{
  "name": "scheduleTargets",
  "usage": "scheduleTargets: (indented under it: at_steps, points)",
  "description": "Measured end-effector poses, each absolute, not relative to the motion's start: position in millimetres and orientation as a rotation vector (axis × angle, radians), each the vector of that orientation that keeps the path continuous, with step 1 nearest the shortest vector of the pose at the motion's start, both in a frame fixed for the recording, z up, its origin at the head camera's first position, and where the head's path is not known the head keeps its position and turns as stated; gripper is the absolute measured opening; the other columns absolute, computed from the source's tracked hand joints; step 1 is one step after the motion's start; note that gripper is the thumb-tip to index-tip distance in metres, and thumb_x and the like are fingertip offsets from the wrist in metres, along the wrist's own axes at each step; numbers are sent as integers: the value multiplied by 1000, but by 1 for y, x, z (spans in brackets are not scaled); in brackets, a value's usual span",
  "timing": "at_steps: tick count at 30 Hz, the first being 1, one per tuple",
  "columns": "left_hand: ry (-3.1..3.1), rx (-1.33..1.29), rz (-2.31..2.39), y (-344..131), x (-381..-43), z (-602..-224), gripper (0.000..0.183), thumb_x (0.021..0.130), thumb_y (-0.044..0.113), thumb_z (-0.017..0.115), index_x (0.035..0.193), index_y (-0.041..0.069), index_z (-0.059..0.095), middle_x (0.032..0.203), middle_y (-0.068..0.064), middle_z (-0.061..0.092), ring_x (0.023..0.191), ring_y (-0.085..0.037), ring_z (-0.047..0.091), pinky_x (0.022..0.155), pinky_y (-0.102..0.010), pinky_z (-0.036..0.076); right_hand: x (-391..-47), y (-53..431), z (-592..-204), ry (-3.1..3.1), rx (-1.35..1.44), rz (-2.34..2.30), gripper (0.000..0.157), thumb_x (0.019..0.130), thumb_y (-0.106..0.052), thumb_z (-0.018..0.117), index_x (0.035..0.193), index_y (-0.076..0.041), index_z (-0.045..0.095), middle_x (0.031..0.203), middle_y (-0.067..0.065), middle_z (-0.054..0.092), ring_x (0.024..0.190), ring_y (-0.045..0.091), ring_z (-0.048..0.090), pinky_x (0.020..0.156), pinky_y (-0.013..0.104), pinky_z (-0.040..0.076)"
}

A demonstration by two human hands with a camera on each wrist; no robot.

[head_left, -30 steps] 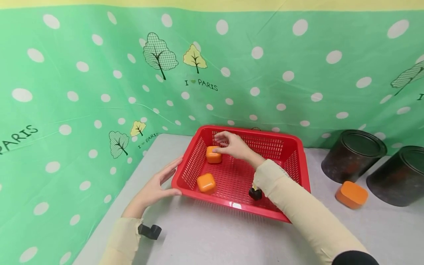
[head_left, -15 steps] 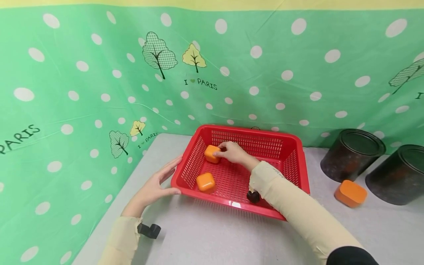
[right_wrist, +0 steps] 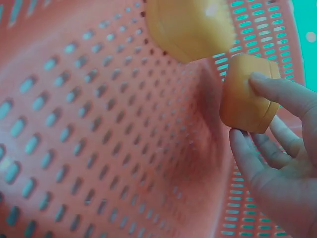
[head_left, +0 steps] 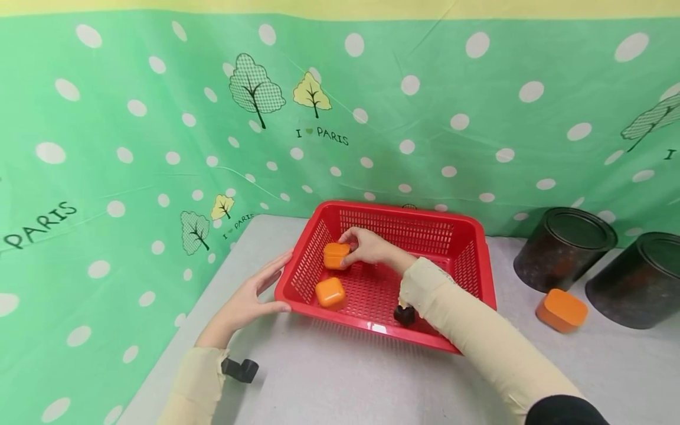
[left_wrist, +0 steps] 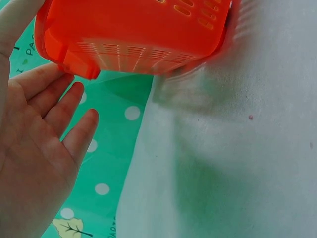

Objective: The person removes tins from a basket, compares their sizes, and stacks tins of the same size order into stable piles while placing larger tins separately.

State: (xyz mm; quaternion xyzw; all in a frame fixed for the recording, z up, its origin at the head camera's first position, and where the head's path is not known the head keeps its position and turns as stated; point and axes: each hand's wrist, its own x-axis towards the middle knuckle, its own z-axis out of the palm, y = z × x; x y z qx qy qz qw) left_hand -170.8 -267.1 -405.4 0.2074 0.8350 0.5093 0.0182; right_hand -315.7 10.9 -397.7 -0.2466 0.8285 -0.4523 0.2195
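A red plastic basket with slotted walls stands on the table. Inside its left part, my right hand pinches a small orange box, thumb on one face and fingers under the opposite edge. A seam runs around this box near one end, clear in the right wrist view. Nearer the front wall lies a second orange box, rounded and glossy. My left hand rests against the basket's left corner, fingers extended along the outer side and thumb at the front rim. The left wrist view shows its palm facing up beside the basket.
Two dark lidded cans stand to the right of the basket, close to the curtain. In front of them lies a third orange block. A green dotted curtain hangs behind and to the left of the grey table.
My right hand has come down onto the rear orange box, gripped it and turned it, so its seam now shows. The box has shifted slightly left. The left hand stays put.
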Motion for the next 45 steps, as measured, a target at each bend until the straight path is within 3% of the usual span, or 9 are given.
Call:
scheduleTargets:
  at_steps: [10,20,25,38,45]
  points:
    - [2590,651,1581,-266,-171,-405,93,79,11,83,157,16,33,166,-3,27,145,10,28,120,-22,33,-311,22,-364,2271,-803,-1344,53,85,-5,75,133,1,54,135,19,56,116,33,61,98,36,58]
    - [2585,660,1574,-269,-171,-406,92,80,10,82,157,14,33,167,-5,25,145,11,26,119,-17,31,-297,40,-337,2231,-896,-1428,53,84,-2,77,132,-2,56,135,15,57,112,26,61,102,35,57]
    - [2586,660,1573,-268,-171,-406,92,80,10,82,157,15,32,167,-6,24,144,12,27,118,-16,32,-286,60,-326,2244,-905,-1433,54,84,-4,78,133,-4,56,138,13,56,118,28,59,107,38,53]
    - [2598,672,1572,-272,-167,-408,93,79,6,82,157,14,30,166,-10,24,142,15,27,115,-10,32,-248,132,-312,2333,-877,-1465,66,82,-7,80,141,-9,52,136,11,56,125,28,56,105,40,55]
    - [2603,647,1559,-268,-168,-408,93,80,7,81,158,17,30,167,-7,24,140,16,30,112,-8,32,-231,190,-313,2484,-819,-1403,61,84,-12,79,139,-10,52,134,10,55,120,25,55,95,25,59]
